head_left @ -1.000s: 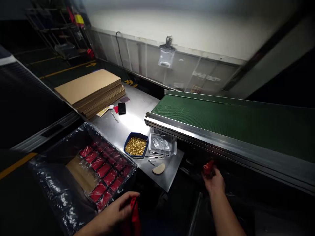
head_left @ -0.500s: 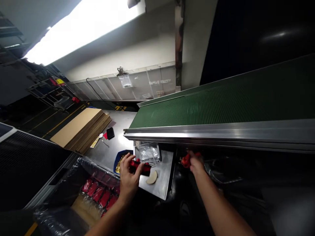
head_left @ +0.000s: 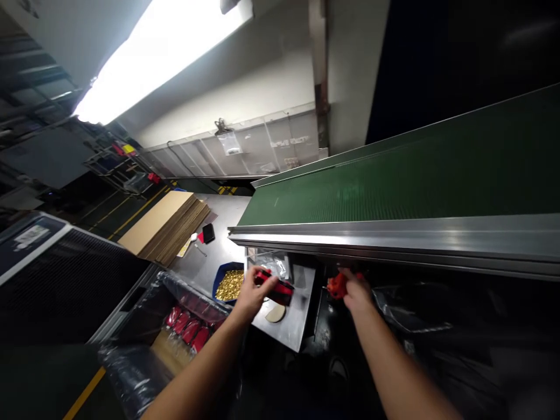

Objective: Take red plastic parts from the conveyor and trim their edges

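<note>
My left hand (head_left: 250, 296) grips a red and black part (head_left: 281, 291) between thumb and fingers, above a small metal shelf (head_left: 292, 333). Beneath the part, a pale rounded piece (head_left: 275, 314) lies on that shelf. My right hand (head_left: 357, 291) is closed around an orange-red object (head_left: 336, 287) below the conveyor's edge; its kind is not clear, as the fingers and shadow cover much of it. Left of the part is a blue bin (head_left: 216, 282) holding many small gold-coloured pieces (head_left: 230, 285). A clear plastic bag (head_left: 280, 265) sits behind my left hand.
A green conveyor belt (head_left: 350, 192) with a metal side rail (head_left: 394, 232) runs off to the right. Stacked cardboard sheets (head_left: 164, 224) lie on the metal table (head_left: 227, 213). At lower left, a plastic-lined box (head_left: 131, 373) contains several wrapped red items (head_left: 190, 331).
The view has shifted, so the surroundings sit a little further right. My left hand has moved right with the red and black part, uncovering more of the blue bin. My right hand keeps its hold.
</note>
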Tool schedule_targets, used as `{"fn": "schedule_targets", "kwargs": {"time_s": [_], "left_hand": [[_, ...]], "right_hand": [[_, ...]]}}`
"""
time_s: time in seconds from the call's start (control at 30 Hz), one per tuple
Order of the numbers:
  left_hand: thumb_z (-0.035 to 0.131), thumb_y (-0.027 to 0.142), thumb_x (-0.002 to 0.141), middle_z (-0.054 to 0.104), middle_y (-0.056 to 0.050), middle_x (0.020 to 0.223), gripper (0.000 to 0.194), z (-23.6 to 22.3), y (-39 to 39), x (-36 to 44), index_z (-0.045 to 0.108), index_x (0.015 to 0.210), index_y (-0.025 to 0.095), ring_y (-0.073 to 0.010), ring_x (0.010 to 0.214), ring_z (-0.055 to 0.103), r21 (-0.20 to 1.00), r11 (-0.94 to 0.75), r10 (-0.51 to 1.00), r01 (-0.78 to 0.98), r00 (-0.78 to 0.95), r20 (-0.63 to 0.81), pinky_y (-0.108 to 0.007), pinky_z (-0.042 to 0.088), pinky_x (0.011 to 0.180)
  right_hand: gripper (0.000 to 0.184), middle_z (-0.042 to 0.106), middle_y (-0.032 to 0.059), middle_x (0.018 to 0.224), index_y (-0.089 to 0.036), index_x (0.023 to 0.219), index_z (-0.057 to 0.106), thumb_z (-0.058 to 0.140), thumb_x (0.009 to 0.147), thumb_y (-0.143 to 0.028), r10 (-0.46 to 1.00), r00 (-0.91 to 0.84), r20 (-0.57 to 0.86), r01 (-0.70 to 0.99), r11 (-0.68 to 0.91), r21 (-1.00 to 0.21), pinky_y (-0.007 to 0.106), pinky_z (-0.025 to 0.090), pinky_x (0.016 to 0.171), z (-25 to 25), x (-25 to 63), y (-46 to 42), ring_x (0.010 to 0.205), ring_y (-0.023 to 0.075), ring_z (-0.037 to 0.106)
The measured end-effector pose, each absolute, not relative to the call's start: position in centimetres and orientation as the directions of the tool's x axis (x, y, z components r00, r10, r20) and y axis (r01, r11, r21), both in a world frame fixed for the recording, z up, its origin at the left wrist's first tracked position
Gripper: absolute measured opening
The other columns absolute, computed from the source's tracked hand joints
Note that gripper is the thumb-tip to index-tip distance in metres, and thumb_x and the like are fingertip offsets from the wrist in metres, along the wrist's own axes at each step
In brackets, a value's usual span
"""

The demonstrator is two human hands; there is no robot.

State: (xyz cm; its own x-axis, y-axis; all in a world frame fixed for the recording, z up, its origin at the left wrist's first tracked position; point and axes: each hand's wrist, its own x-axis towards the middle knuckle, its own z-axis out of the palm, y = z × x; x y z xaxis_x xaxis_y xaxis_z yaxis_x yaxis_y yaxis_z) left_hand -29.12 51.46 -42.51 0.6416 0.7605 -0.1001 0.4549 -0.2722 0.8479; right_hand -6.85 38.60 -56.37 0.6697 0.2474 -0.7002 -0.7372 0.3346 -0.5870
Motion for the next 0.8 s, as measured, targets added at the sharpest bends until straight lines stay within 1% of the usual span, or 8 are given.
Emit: {"fn": "schedule_targets", "kwargs": {"time_s": [0.13, 0.2, 0.37, 0.47, 0.53, 0.67, 0.73, 0.8], "left_hand": [[0.084, 0.052, 0.068, 0.055, -0.008, 0.102, 0.06, -44.0, 48.3, -34.2, 0.061, 0.109, 0.016, -0.027, 0.092, 0.054, 0.856, -0.239, 0.589, 0.459, 0.769, -0.248, -0.034, 0.045, 0.085], [0.086, 0.055, 0.069, 0.05, -0.01, 0.116, 0.073, -45.4, 47.0, -38.7, 0.058, 0.125, 0.018, -0.0293, 0.103, 0.051, 0.844, -0.18, 0.537, 0.505, 0.769, -0.346, -0.036, 0.043, 0.091], [0.095, 0.066, 0.051, 0.048, -0.007, 0.107, 0.092, -49.4, 44.8, -49.2, 0.057, 0.122, 0.022, -0.03, 0.1, 0.051, 0.753, 0.158, 0.507, 0.639, 0.602, -0.617, -0.04, 0.044, 0.091], [0.084, 0.078, 0.061, 0.048, -0.004, 0.096, 0.082, -50.7, 43.8, -52.2, 0.058, 0.117, 0.024, -0.0286, 0.095, 0.053, 0.729, 0.293, 0.436, 0.618, 0.592, -0.678, -0.04, 0.043, 0.089], [0.076, 0.083, 0.068, 0.049, -0.004, 0.094, 0.077, -50.9, 43.6, -53.2, 0.058, 0.115, 0.025, -0.029, 0.095, 0.053, 0.732, 0.342, 0.461, 0.589, 0.574, -0.677, -0.041, 0.043, 0.089], [0.08, 0.085, 0.06, 0.053, -0.005, 0.098, 0.081, -50.5, 44.6, -54.4, 0.057, 0.109, 0.024, -0.0318, 0.099, 0.054, 0.742, 0.447, 0.501, 0.5, 0.547, -0.671, -0.044, 0.042, 0.091], [0.085, 0.081, 0.057, 0.054, -0.005, 0.101, 0.079, -49.9, 45.5, -54.9, 0.059, 0.107, 0.025, -0.0325, 0.102, 0.055, 0.716, 0.527, 0.464, 0.458, 0.551, -0.694, -0.045, 0.042, 0.094], [0.083, 0.072, 0.069, 0.056, -0.006, 0.108, 0.068, -48.6, 46.4, -55.6, 0.06, 0.112, 0.025, -0.0321, 0.106, 0.055, 0.692, 0.587, 0.441, 0.42, 0.55, -0.709, -0.047, 0.045, 0.097]], "right_hand": [[0.01, 0.061, 0.0017, 0.082, -0.014, 0.087, 0.052, 0.043, 0.09, -0.016, 0.37, 0.52, -0.77, -0.845, 0.355, -0.4, 0.028, 0.058, 0.07, -56.0, -5.5, 34.7, 0.075, 0.0108, 0.065], [0.013, 0.065, 0.003, 0.087, -0.018, 0.088, 0.053, 0.042, 0.087, -0.024, 0.371, 0.474, -0.798, -0.875, 0.303, -0.379, 0.034, 0.06, 0.071, -57.1, -6.2, 32.9, 0.082, 0.0148, 0.068], [0.027, 0.064, 0.0107, 0.072, -0.013, 0.08, 0.061, 0.066, 0.061, -0.031, 0.312, 0.335, -0.889, -0.899, -0.176, -0.401, 0.027, 0.049, 0.046, -61.1, -15.4, 31.9, 0.055, 0.0174, 0.062], [0.045, 0.064, 0.0116, 0.069, -0.011, 0.076, 0.066, 0.072, 0.052, -0.049, 0.479, 0.32, -0.817, -0.736, -0.417, -0.534, 0.027, 0.041, 0.042, -61.7, -22.4, 35.1, 0.052, 0.0196, 0.059], [0.046, 0.062, 0.0076, 0.067, -0.012, 0.075, 0.066, 0.069, 0.06, -0.055, 0.607, 0.337, -0.72, -0.578, -0.47, -0.667, 0.026, 0.04, 0.044, -61.5, -25.2, 38.8, 0.053, 0.0168, 0.057], [0.029, 0.06, 0.0018, 0.072, -0.011, 0.082, 0.063, 0.06, 0.09, -0.039, 0.733, 0.461, -0.5, -0.218, -0.453, -0.865, 0.024, 0.044, 0.065, -61.5, -24.9, 47.5, 0.065, 0.0105, 0.055], [0.022, 0.06, 0.0016, 0.077, -0.011, 0.087, 0.063, 0.06, 0.092, -0.032, 0.751, 0.52, -0.407, -0.042, -0.453, -0.89, 0.027, 0.046, 0.075, -61.9, -22.7, 51.0, 0.072, 0.0107, 0.054], [0.018, 0.059, 0.0023, 0.082, -0.011, 0.086, 0.063, 0.062, 0.091, -0.028, 0.771, 0.549, -0.323, 0.105, -0.446, -0.889, 0.029, 0.046, 0.08, -61.9, -20.7, 53.9, 0.077, 0.0114, 0.053]]}}
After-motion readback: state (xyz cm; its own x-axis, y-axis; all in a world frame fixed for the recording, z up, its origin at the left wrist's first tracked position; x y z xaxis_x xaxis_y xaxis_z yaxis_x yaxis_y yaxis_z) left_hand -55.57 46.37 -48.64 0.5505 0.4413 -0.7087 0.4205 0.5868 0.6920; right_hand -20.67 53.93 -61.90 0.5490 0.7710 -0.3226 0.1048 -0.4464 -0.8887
